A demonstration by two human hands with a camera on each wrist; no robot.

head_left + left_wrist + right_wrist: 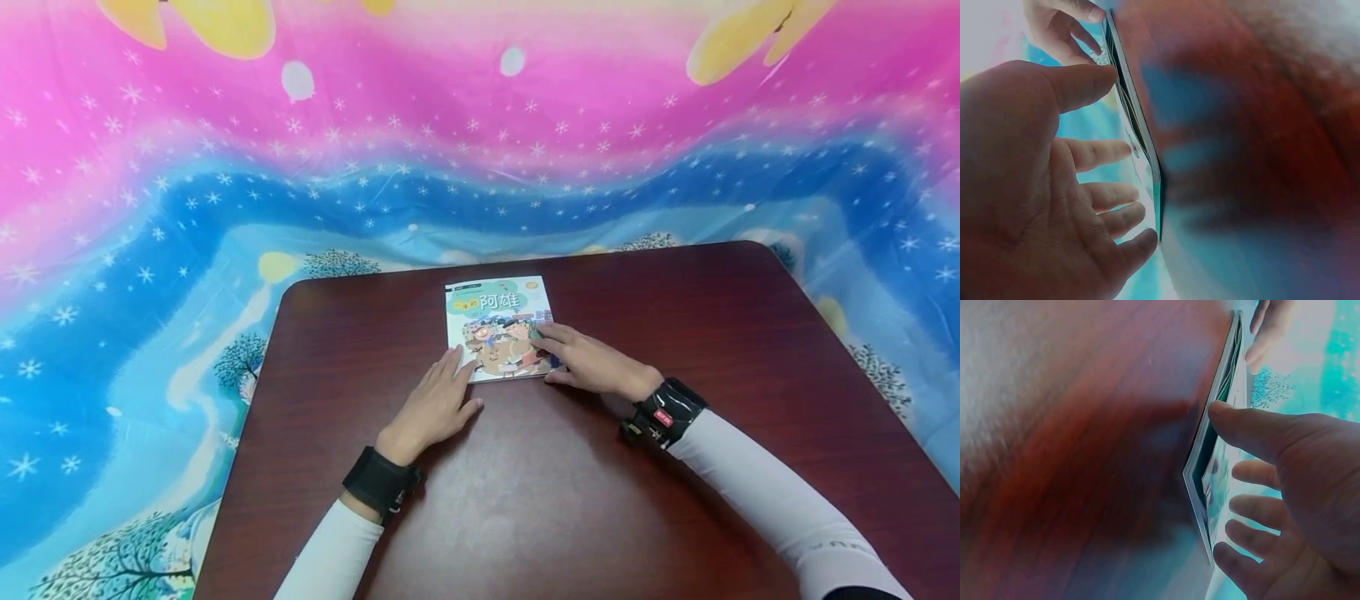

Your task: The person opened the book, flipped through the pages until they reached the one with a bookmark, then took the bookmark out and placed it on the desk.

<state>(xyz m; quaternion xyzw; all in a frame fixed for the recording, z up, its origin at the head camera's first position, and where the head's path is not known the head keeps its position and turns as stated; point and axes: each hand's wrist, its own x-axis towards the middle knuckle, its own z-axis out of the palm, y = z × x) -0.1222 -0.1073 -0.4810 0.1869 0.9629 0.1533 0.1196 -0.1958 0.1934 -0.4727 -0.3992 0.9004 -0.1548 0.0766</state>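
Observation:
A thin picture book (491,308) with an illustrated cover and large white characters lies closed on the dark table. My left hand (431,408) is at the book's lower left corner, its fingers extended along the left side and its thumb apart from them. On the opposite side, my right hand (596,360) reaches over the right edge, fingers spread on the cover. In the left wrist view, the left hand (1041,181) has its fingertips right at the book's edge (1138,119). The right wrist view shows the right thumb (1247,428) at the near edge, where the pages gape slightly.
The reddish-brown table (510,500) has rounded far corners, and the book lies towards its far edge. Behind and around it hangs a pink and blue patterned cloth (450,125). Black bands (378,483) with small cameras are strapped round both wrists.

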